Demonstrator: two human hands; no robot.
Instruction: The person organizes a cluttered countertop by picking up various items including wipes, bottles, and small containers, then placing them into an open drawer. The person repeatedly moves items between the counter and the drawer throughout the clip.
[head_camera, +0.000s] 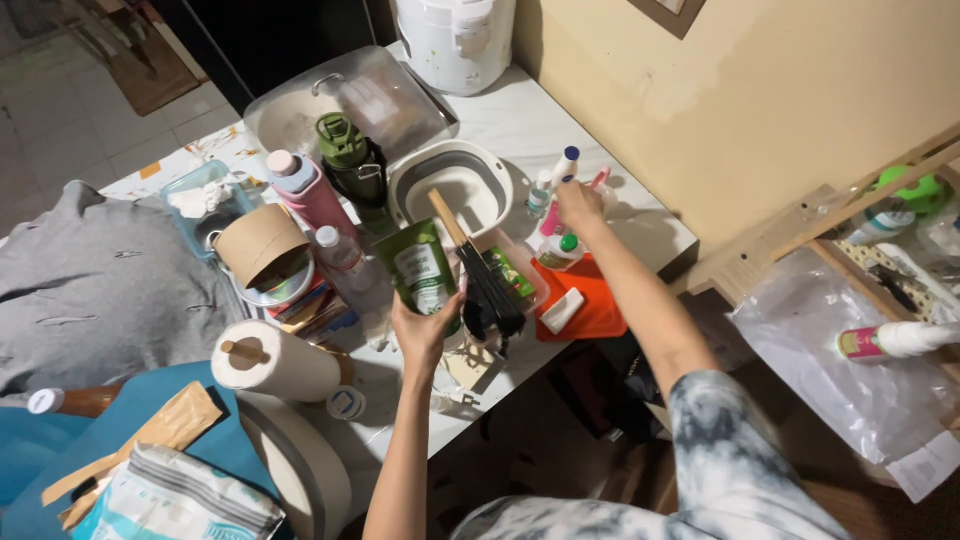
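My left hand grips a green stand-up pouch from below, holding it upright over the table's front part. My right hand reaches to the far right of the table among small bottles; its fingers close around something pink and white, but I cannot tell exactly what. A small bottle with a blue cap stands just behind that hand. A black brush with a wooden handle lies in a clear tray beside the pouch.
The white table is crowded: a grey-rimmed basin, green flask, pink bottle, paper towel roll, orange tray, white cooker. A wooden shelf with plastic sheet stands to the right.
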